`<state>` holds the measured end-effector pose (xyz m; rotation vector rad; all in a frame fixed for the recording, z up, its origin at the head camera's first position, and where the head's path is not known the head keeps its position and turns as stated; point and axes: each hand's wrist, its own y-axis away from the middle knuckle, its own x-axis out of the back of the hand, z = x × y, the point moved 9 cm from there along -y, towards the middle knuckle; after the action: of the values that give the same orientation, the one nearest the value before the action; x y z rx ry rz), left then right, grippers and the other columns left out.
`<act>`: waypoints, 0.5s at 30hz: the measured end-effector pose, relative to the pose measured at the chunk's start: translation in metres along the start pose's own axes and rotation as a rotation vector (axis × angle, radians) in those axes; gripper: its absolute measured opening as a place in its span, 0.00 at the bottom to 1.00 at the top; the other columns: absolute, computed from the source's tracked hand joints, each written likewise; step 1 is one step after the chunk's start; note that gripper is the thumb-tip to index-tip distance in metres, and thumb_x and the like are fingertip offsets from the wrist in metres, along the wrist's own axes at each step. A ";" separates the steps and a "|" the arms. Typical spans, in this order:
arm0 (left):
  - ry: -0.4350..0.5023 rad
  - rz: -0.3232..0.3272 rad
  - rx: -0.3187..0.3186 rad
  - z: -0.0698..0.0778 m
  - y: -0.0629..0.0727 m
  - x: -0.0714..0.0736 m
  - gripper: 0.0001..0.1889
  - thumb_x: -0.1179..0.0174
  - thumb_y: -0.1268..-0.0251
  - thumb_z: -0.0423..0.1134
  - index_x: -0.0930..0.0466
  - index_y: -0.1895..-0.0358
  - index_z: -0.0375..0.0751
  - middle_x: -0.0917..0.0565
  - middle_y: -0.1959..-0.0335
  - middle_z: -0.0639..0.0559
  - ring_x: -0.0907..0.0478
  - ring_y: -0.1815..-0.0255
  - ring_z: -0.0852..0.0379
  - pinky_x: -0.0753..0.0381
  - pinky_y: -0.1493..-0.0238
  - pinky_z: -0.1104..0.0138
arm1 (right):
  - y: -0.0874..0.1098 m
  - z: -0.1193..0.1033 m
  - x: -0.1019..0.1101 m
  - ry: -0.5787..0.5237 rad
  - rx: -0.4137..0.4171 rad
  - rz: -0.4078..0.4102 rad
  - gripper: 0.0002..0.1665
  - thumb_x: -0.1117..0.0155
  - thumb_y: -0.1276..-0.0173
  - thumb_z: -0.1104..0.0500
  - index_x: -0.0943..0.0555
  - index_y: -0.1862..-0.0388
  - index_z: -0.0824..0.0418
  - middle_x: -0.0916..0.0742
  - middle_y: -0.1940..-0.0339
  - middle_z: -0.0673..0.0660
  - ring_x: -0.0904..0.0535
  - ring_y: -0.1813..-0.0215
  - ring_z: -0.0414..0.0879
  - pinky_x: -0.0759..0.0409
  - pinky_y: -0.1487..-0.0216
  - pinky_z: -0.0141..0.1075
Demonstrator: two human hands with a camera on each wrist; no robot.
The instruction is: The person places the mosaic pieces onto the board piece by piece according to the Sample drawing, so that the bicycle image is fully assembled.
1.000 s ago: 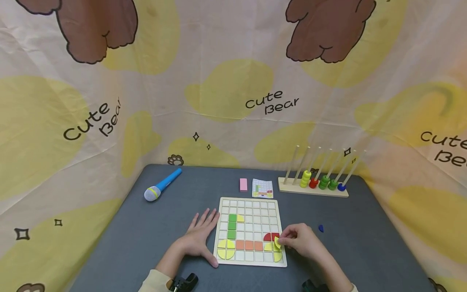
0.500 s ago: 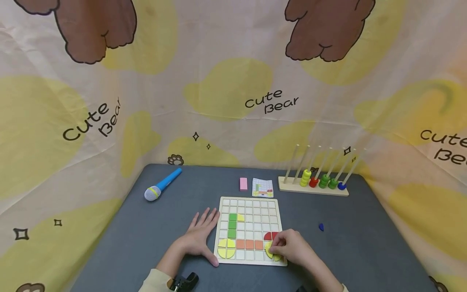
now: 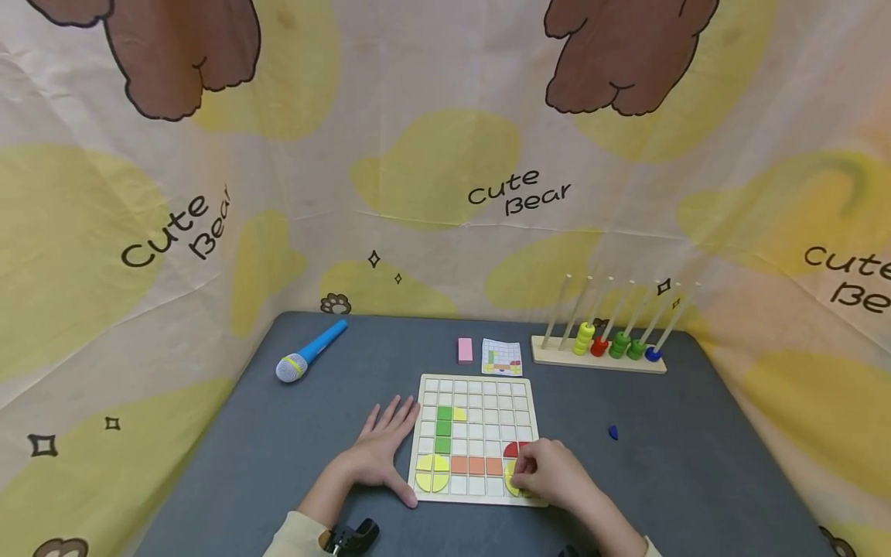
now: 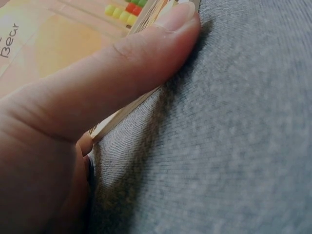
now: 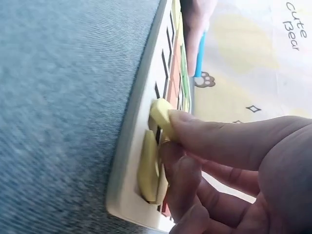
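Note:
A pale wooden grid board (image 3: pixel 489 433) lies on the table. My left hand (image 3: pixel 380 455) rests spread along its left side, and the thumb (image 4: pixel 131 61) touches the edge in the left wrist view. With thumb and fingertips, my right hand (image 3: pixel 558 473) pinches a yellow quarter-circle piece (image 5: pixel 163 118), tilted over the lower right cells. Beside it, another yellow piece (image 5: pixel 148 168) sits at the board's corner. Red pieces (image 3: pixel 511 449) lie just above, partly hidden by the hand. Orange squares (image 3: pixel 476 466), green squares (image 3: pixel 443 428) and a yellow round of quarter pieces (image 3: pixel 431 473) occupy other cells.
Behind the board are a pattern card (image 3: pixel 501 358) and a pink block (image 3: pixel 465 350). A bead-counting stand (image 3: pixel 599 356) is at back right, a blue toy microphone (image 3: pixel 310 352) at back left. A small blue piece (image 3: pixel 613 432) lies to the right.
My right hand has moved left and slightly down with the yellow quarter-circle piece, from the board's right edge to the lower right cells. My left hand has stayed put.

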<state>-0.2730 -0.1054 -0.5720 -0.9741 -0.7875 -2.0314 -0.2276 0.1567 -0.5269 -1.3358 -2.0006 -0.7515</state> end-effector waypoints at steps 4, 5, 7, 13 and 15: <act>0.009 0.001 -0.005 0.001 -0.001 0.000 0.80 0.25 0.74 0.77 0.62 0.16 0.48 0.63 0.15 0.48 0.73 0.16 0.43 0.73 0.22 0.39 | -0.001 -0.001 0.000 0.021 -0.004 0.006 0.13 0.21 0.44 0.59 0.18 0.82 0.51 0.21 0.85 0.42 0.28 0.79 0.37 0.33 0.78 0.31; 0.012 0.001 -0.005 0.001 -0.001 0.000 0.80 0.24 0.74 0.77 0.62 0.16 0.47 0.63 0.15 0.48 0.73 0.16 0.43 0.74 0.22 0.39 | -0.001 0.000 0.000 0.025 -0.011 0.011 0.13 0.21 0.44 0.59 0.17 0.82 0.51 0.21 0.85 0.42 0.28 0.79 0.38 0.33 0.78 0.31; 0.019 -0.003 -0.006 0.001 -0.001 0.000 0.80 0.23 0.74 0.75 0.63 0.16 0.47 0.63 0.15 0.48 0.73 0.16 0.43 0.74 0.22 0.39 | -0.002 0.002 0.001 0.029 -0.031 0.022 0.13 0.21 0.44 0.58 0.17 0.82 0.50 0.22 0.85 0.42 0.28 0.79 0.38 0.33 0.78 0.31; 0.024 0.003 -0.009 0.002 -0.001 0.001 0.80 0.23 0.74 0.75 0.63 0.16 0.48 0.63 0.15 0.48 0.73 0.16 0.43 0.74 0.22 0.39 | -0.002 0.007 0.001 0.040 -0.045 0.036 0.13 0.20 0.45 0.53 0.18 0.79 0.48 0.22 0.84 0.42 0.29 0.78 0.38 0.34 0.78 0.31; 0.015 0.008 -0.008 0.001 -0.001 0.001 0.80 0.24 0.74 0.77 0.62 0.16 0.49 0.62 0.15 0.49 0.73 0.16 0.44 0.74 0.22 0.39 | -0.002 0.006 0.000 0.051 -0.019 0.027 0.14 0.18 0.46 0.50 0.18 0.79 0.47 0.22 0.84 0.41 0.30 0.79 0.36 0.34 0.77 0.31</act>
<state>-0.2738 -0.1047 -0.5704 -0.9633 -0.7672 -2.0345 -0.2302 0.1607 -0.5316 -1.3379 -1.9365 -0.7864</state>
